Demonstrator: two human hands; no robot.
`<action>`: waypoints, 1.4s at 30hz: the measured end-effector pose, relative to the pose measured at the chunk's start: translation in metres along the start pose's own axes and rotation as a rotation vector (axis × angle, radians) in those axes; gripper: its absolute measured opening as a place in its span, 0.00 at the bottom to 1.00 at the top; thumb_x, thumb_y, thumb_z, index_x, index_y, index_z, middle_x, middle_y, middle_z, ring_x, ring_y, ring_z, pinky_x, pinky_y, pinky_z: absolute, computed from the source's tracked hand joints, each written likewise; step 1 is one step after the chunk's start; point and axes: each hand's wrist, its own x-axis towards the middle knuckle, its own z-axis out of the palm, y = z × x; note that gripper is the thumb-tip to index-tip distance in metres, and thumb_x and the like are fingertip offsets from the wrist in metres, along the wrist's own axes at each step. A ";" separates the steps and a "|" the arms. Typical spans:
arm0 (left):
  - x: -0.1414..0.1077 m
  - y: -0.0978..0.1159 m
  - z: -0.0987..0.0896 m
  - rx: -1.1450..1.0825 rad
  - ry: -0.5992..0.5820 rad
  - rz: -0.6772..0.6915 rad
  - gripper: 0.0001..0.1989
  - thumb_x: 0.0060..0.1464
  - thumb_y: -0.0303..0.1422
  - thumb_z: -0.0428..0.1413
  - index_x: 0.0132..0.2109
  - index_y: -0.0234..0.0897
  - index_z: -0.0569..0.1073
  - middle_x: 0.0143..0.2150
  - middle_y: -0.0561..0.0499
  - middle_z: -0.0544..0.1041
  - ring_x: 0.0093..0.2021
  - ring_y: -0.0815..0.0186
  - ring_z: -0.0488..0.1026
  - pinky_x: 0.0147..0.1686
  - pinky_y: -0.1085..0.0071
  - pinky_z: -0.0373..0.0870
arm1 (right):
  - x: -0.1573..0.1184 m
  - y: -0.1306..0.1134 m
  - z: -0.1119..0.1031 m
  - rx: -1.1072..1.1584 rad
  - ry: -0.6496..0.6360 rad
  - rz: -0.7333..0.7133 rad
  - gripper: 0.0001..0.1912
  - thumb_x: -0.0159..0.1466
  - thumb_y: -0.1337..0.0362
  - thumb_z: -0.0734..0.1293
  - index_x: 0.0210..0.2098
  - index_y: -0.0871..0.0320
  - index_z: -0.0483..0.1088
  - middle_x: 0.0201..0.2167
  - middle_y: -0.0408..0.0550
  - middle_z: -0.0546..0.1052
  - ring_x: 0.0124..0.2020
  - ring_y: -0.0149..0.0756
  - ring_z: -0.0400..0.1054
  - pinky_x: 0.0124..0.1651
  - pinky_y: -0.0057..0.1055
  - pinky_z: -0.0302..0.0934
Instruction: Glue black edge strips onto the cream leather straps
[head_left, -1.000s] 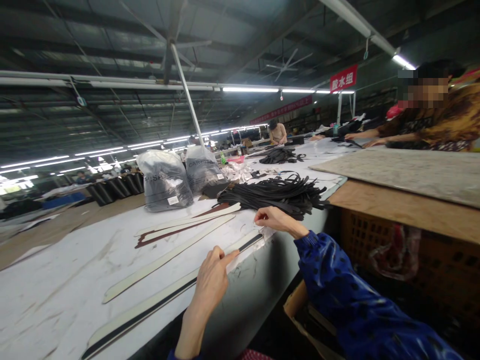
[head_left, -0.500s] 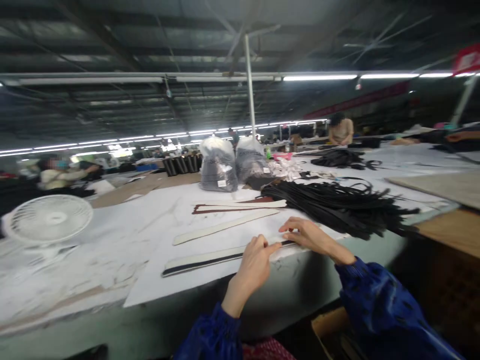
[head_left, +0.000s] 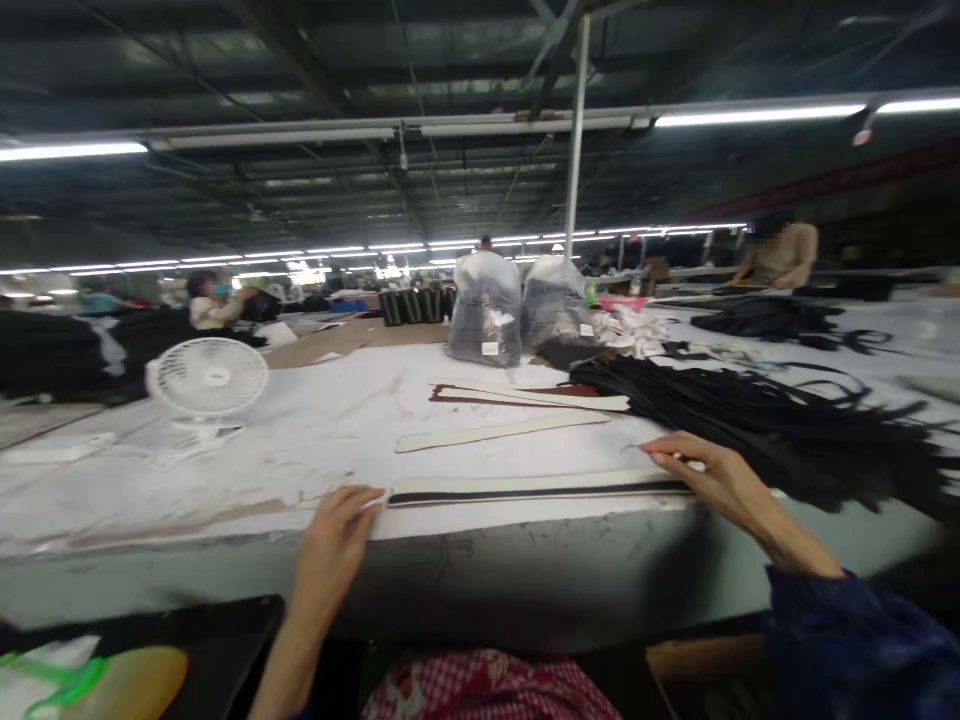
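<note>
A long cream strip (head_left: 517, 484) with a black band (head_left: 525, 492) along it lies near the table's front edge. At its left end is my left hand (head_left: 337, 525), thumb and fingertips pinched together; what they hold, if anything, is too small to name. My right hand (head_left: 709, 480) is over the strip's right end, its thumb and forefinger pinching a thin dark thread-like piece (head_left: 631, 447). Behind lies a single cream strip (head_left: 495, 434), and farther back cream strips cross over brown ones (head_left: 525, 396).
A white fan (head_left: 210, 378) stands at left. A heap of black straps (head_left: 697, 420) lies at right. Two plastic-wrapped bundles (head_left: 486, 315) stand behind, near a metal pole (head_left: 577, 130). People (head_left: 787, 255) work farther off.
My left hand has slid left from the strip's middle to its left end. My right hand now pinches a thin dark piece. The view has turned left.
</note>
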 end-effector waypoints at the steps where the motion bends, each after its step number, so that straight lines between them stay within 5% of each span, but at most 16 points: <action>1: 0.001 -0.010 -0.005 0.025 -0.014 -0.006 0.16 0.54 0.45 0.52 0.41 0.41 0.78 0.43 0.47 0.76 0.48 0.54 0.70 0.54 0.53 0.64 | -0.004 0.000 -0.005 0.001 0.052 0.011 0.26 0.57 0.39 0.64 0.37 0.54 0.78 0.39 0.52 0.77 0.39 0.43 0.70 0.39 0.35 0.63; 5: 0.005 -0.034 -0.005 0.024 -0.116 0.013 0.22 0.51 0.53 0.51 0.42 0.45 0.78 0.45 0.50 0.77 0.50 0.53 0.71 0.57 0.53 0.63 | -0.016 0.008 -0.018 0.005 0.173 0.065 0.25 0.58 0.42 0.64 0.37 0.57 0.78 0.35 0.51 0.77 0.35 0.41 0.69 0.37 0.35 0.62; 10: 0.007 -0.047 0.003 0.041 -0.190 0.001 0.25 0.49 0.57 0.50 0.43 0.48 0.78 0.46 0.50 0.77 0.51 0.51 0.70 0.56 0.51 0.63 | -0.026 0.022 -0.016 -0.023 0.038 0.089 0.17 0.58 0.50 0.66 0.36 0.56 0.78 0.36 0.50 0.77 0.37 0.40 0.69 0.38 0.35 0.60; 17: 0.012 -0.034 0.001 0.088 -0.193 0.005 0.27 0.48 0.59 0.49 0.40 0.47 0.80 0.42 0.48 0.76 0.46 0.53 0.72 0.50 0.55 0.68 | -0.019 0.026 -0.012 0.074 -0.093 0.150 0.23 0.54 0.45 0.68 0.33 0.59 0.79 0.36 0.53 0.77 0.36 0.41 0.70 0.38 0.35 0.62; 24: 0.013 -0.027 0.003 0.072 -0.211 0.016 0.19 0.53 0.50 0.52 0.38 0.45 0.81 0.40 0.48 0.75 0.44 0.57 0.70 0.49 0.59 0.67 | -0.016 0.026 -0.018 0.042 -0.151 0.182 0.29 0.50 0.38 0.68 0.34 0.57 0.79 0.39 0.54 0.78 0.41 0.48 0.71 0.45 0.39 0.64; 26: 0.012 -0.023 0.001 0.048 -0.212 -0.011 0.17 0.54 0.47 0.52 0.39 0.44 0.80 0.41 0.48 0.75 0.45 0.57 0.70 0.50 0.58 0.66 | -0.017 0.037 -0.027 0.068 -0.105 0.223 0.28 0.53 0.40 0.67 0.40 0.56 0.78 0.42 0.53 0.78 0.45 0.49 0.70 0.47 0.40 0.64; 29: 0.011 -0.014 -0.004 -0.008 -0.231 -0.058 0.15 0.54 0.44 0.53 0.40 0.43 0.79 0.43 0.48 0.75 0.47 0.58 0.70 0.51 0.59 0.66 | -0.015 0.050 -0.033 0.044 0.136 0.287 0.27 0.58 0.41 0.63 0.45 0.54 0.76 0.44 0.56 0.77 0.45 0.51 0.70 0.44 0.41 0.65; 32: 0.012 -0.007 -0.006 -0.038 -0.218 -0.101 0.13 0.52 0.42 0.54 0.39 0.40 0.77 0.41 0.48 0.76 0.46 0.58 0.71 0.49 0.60 0.67 | -0.011 0.030 -0.019 -0.082 0.154 0.132 0.25 0.59 0.42 0.64 0.45 0.53 0.75 0.47 0.57 0.76 0.46 0.53 0.69 0.47 0.44 0.63; 37: 0.007 -0.011 -0.001 0.024 -0.208 -0.062 0.18 0.47 0.49 0.58 0.39 0.41 0.76 0.40 0.49 0.77 0.45 0.54 0.72 0.47 0.58 0.69 | -0.012 -0.051 0.041 -0.181 -0.417 -0.291 0.37 0.53 0.47 0.72 0.59 0.53 0.65 0.57 0.56 0.67 0.57 0.50 0.60 0.59 0.45 0.55; 39: 0.005 -0.023 0.003 0.056 -0.209 -0.019 0.21 0.44 0.52 0.59 0.40 0.43 0.75 0.42 0.49 0.77 0.45 0.53 0.72 0.48 0.55 0.69 | -0.011 -0.067 0.056 -0.290 -0.417 -0.347 0.40 0.50 0.50 0.75 0.59 0.55 0.65 0.53 0.56 0.68 0.53 0.49 0.61 0.56 0.44 0.57; 42: 0.001 -0.039 0.013 0.074 -0.209 0.103 0.22 0.47 0.52 0.58 0.46 0.47 0.73 0.45 0.49 0.75 0.47 0.52 0.72 0.49 0.54 0.69 | -0.024 -0.070 0.057 -0.409 -0.350 -0.354 0.30 0.55 0.59 0.73 0.56 0.57 0.67 0.46 0.55 0.69 0.46 0.45 0.61 0.49 0.39 0.60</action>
